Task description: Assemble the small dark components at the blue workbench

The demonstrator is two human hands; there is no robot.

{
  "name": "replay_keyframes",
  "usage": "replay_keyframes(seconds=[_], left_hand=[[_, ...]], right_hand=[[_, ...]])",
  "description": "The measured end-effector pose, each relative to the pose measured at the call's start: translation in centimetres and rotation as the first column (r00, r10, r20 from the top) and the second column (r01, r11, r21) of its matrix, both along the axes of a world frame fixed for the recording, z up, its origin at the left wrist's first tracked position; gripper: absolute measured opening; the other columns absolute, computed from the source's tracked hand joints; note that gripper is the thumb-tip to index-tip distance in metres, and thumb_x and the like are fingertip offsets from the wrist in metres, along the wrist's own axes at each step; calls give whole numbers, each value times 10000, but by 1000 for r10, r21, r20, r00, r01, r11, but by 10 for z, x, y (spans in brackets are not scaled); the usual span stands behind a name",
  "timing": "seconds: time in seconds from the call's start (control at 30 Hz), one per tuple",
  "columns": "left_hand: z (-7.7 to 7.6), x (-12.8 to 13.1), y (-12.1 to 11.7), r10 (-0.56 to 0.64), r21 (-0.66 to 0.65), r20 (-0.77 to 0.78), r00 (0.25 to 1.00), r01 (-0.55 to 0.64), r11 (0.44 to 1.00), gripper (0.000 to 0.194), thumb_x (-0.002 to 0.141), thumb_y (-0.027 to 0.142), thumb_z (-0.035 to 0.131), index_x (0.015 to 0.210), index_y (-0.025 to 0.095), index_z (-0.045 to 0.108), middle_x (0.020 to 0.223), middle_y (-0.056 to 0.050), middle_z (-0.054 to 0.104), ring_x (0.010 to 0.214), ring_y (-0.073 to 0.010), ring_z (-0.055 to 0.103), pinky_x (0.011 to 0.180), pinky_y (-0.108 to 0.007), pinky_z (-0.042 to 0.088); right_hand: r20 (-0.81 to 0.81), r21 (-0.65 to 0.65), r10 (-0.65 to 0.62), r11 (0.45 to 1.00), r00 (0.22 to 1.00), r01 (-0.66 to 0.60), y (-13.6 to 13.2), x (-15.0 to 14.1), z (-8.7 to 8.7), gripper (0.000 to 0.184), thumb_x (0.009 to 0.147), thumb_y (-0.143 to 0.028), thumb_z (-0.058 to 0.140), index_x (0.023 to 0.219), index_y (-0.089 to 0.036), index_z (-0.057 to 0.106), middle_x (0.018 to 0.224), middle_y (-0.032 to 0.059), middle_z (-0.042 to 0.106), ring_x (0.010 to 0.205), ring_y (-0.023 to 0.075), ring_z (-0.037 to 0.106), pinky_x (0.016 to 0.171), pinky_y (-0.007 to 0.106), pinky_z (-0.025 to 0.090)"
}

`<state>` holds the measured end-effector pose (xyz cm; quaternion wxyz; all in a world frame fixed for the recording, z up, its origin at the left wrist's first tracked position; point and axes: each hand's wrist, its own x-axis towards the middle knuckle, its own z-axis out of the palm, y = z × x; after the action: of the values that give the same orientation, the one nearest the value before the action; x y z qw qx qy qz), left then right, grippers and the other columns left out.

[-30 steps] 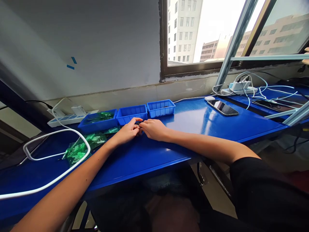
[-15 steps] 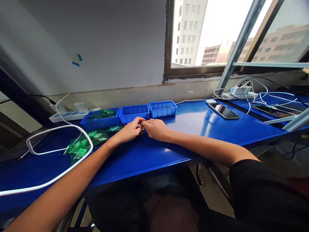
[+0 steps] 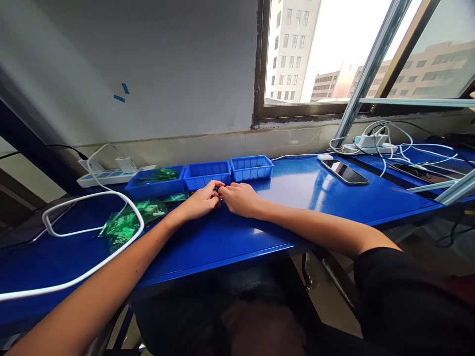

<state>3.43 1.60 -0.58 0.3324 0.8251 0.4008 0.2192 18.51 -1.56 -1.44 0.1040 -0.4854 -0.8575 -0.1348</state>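
Note:
My left hand (image 3: 205,200) and my right hand (image 3: 241,199) meet above the blue table (image 3: 237,237), in front of the blue bins. Both are closed, fingertips pinched around a small dark piece (image 3: 219,192). Fingers cover most of it, so I cannot make out its kind. Behind the hands stand a middle blue bin (image 3: 208,174) and a right blue bin (image 3: 252,168) with small dark bits inside. Left of them, a third blue bin (image 3: 154,188) holds green bagged parts (image 3: 165,174). More green plastic bags of parts (image 3: 124,227) lie near my left forearm.
A thick white cable (image 3: 92,274) loops over the table's left side. Behind it sits a power strip (image 3: 107,175) with plugs. A phone (image 3: 344,171) lies at the right, near a metal frame post (image 3: 365,74) and another power strip with tangled white cables (image 3: 371,143).
The view has shifted very slightly. Both hands stay together around the small dark piece, with no clear movement of the fingers.

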Motion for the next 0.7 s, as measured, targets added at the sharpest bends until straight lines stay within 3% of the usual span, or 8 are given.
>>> replay_keyframes(seconds=[0.43,0.7], left_hand=[[-3,2,-3,8,104,-54,998,-2,995,473,666,253,375,1121,160,462,806,-22,627,757,-187,598,718,-311,463],[-6,5,-3,69,146,-48,996,-61,987,433,705,276,399,1116,163,472,880,-38,661,801,-197,621,736,-311,478]], right_hand=[[71,-24,22,1000,997,-20,0,-2,3,242,823,-113,427,1030,-126,553,938,109,656,905,215,605,693,295,436],[93,-37,19,999,995,-16,-2,-3,7,267,826,-112,421,1061,-125,546,942,103,661,914,230,614,707,312,451]])
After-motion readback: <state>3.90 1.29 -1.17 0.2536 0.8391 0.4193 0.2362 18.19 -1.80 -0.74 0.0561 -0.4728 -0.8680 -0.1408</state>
